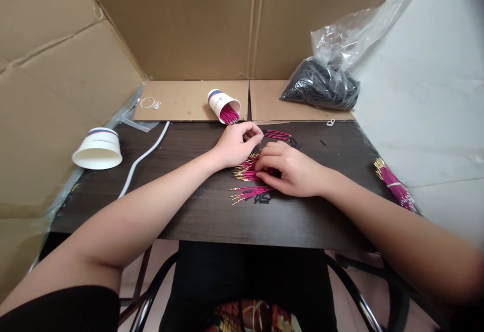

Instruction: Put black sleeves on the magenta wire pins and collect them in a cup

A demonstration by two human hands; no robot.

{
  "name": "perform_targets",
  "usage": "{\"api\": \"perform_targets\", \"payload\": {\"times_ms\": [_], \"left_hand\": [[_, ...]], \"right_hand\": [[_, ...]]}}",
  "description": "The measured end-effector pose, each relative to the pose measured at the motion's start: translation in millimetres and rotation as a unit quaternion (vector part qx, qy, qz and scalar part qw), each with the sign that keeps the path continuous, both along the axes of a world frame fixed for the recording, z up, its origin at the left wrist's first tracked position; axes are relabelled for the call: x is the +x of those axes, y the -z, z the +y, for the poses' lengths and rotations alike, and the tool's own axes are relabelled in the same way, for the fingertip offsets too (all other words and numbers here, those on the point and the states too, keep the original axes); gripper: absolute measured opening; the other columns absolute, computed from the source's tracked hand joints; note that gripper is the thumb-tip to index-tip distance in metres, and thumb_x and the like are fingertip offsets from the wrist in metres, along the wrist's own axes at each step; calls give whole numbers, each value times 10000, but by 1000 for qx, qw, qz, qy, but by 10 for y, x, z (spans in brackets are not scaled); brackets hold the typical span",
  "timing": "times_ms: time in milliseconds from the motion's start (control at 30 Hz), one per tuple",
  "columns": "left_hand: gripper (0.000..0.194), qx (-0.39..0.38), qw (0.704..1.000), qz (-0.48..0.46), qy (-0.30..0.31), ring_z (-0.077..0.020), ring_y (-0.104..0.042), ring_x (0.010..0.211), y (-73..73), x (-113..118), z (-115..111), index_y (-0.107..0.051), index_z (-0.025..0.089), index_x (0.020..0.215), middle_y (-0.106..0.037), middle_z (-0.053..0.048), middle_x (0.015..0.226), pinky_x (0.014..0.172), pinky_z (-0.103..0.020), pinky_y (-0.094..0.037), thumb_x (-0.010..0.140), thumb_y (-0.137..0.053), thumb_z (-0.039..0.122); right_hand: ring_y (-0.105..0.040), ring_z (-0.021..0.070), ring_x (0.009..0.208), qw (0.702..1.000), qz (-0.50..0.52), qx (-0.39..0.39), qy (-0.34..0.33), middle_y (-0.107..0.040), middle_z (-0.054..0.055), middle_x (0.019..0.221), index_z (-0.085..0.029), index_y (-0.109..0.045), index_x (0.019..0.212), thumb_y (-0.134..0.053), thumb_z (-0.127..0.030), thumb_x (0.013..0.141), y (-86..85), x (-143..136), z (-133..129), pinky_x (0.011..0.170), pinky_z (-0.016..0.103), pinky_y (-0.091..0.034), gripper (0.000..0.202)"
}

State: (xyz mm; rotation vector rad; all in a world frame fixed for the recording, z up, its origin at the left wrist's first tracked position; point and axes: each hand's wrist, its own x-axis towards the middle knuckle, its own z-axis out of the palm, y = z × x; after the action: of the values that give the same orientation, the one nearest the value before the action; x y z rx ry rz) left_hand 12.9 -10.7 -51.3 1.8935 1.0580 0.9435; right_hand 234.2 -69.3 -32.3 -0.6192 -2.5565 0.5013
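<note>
My left hand (240, 144) is closed in a pinch above the middle of the dark table, thumb meeting forefinger; what it holds, if anything, is too small to make out. Close by on its right, my right hand (289, 168) curls its fingers down over a pile of magenta wires with gold tips (247, 174), and its fingertips are partly hidden. More magenta wires (251, 190) lie fanned out nearer me, with short black sleeves (262, 198) beside them. Beyond my hands rest a few magenta wires with black sleeves on their ends (279, 134).
A paper cup (217, 99) lies tipped, magenta wires inside. Another paper cup (99, 145) and a white cable (145, 155) are at left. A clear bag of black sleeves (321, 87) sits back right. A tied wire bundle (395, 185) lies at the right edge. Cardboard walls (181, 24) enclose the back.
</note>
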Motion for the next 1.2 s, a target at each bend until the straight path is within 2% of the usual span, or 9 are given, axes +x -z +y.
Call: {"api": "perform_targets", "payload": {"times_ms": [567,800,900,1033,1200], "left_hand": [[56,-11,1000,4,-2,-155,-620,757,-21,0,-1,-760,177,967,-770,-29,887,780,-327,-553,1019,-737,181],[57,-32,999,-31,3,-159,-659,778,-6,-20,25,-754,169,1001,-795,-48,902,789,-325,-554,1041,-738,206],[69,-60,996,-68,7,-160,-689,801,3,-27,44,-721,167,1001,-801,-65,915,784,-310,-561,1064,-697,184],[72,-87,992,-86,11,-134,-656,733,-2,-39,61,-703,167,998,-802,-63,910,743,-283,-549,1067,-680,162],[84,-86,992,-89,12,-129,-639,718,-11,-36,60,-703,169,978,-785,-53,888,734,-279,-550,1057,-679,156]], "right_hand": [[-635,239,921,998,-31,44,28,-729,119,1002,-140,-777,1084,-514,-228,1208,6,31,59,875,394,-504,304],[-677,236,927,996,-12,78,43,-784,119,1025,-134,-776,1177,-500,-177,1172,19,80,108,858,394,-493,280],[-673,218,859,992,27,77,93,-781,90,947,-164,-757,1051,-547,-174,1103,14,105,136,859,387,-510,216],[-599,174,697,975,92,48,196,-725,40,803,-200,-703,900,-588,-208,1029,27,154,217,726,336,-468,173],[-552,164,642,962,106,22,252,-667,12,710,-206,-682,852,-603,-261,1014,55,195,310,696,328,-416,189]]}}
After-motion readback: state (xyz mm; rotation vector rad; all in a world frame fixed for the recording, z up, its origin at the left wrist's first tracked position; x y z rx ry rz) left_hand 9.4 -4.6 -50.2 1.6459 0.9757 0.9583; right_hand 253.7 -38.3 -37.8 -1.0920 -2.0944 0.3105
